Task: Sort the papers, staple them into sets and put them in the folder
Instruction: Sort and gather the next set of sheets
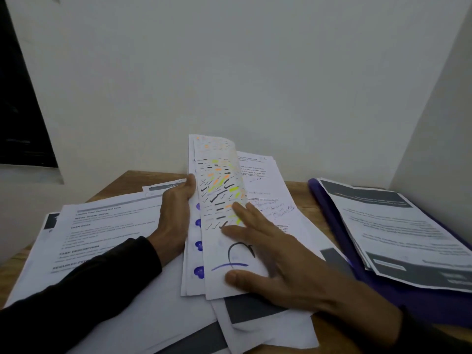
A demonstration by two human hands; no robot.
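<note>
Near the table's (301, 190) back edge, the left hand (176, 213) gripped a few marked sheets (219, 200) by their left side, while the right hand (268, 251) lay flat on them, fingers spread. Sorting seemed underway; more papers (107, 226) lay loose toward the left edge. The purple folder (329, 215) sat toward the right edge, so squaring a set for stapling probably came next.

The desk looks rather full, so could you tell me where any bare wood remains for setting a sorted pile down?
Bare desk shows only in strips: behind the papers, between the coloured sheets and the purple folder; the far left corner; the near left edge. Everywhere else printed pages overlap.
</note>
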